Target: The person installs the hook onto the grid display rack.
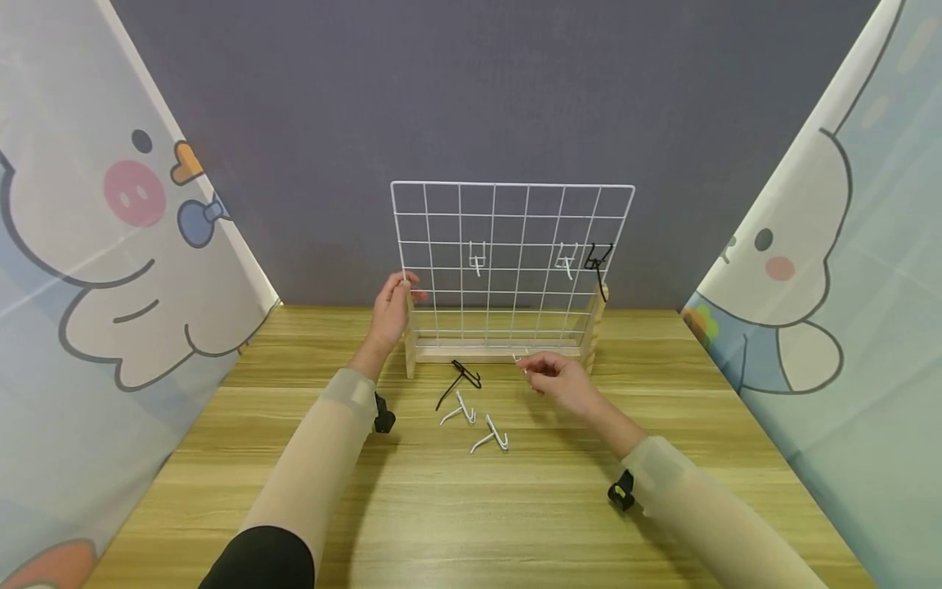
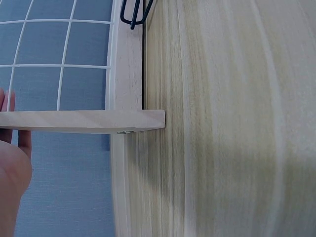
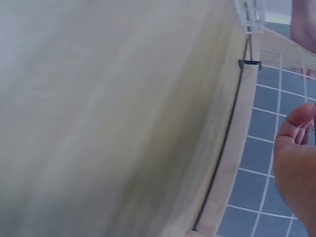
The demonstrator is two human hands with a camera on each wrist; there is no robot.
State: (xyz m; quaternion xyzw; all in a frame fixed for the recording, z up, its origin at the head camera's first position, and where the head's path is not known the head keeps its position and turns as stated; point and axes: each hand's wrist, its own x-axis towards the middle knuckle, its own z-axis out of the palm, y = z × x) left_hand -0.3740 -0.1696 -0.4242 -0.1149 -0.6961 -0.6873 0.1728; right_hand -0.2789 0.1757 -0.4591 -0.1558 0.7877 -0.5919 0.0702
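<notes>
A white wire grid panel (image 1: 512, 184) stands upright in a wooden stand (image 1: 456, 354). My left hand (image 1: 390, 315) grips the stand's left post (image 2: 74, 118), with some fingertips behind the wires. In front of the lower bar, my right hand (image 1: 561, 383) pinches a small white hook (image 1: 518, 358), partly hidden by the fingers. Hanging on the grid are a white hook (image 1: 477, 262), another white hook (image 1: 565, 263) and, at the right edge, a black hook (image 1: 594, 264). On the table lie a black hook (image 1: 465, 373) and two white hooks (image 1: 464, 410) (image 1: 496, 434).
The wood-grain table (image 1: 456, 523) reaches back to a grey wall (image 1: 508, 90). Cartoon-printed sheets (image 1: 66, 237) flank it on the left and right. Dark wrist cameras (image 1: 383, 415) sit on both forearms.
</notes>
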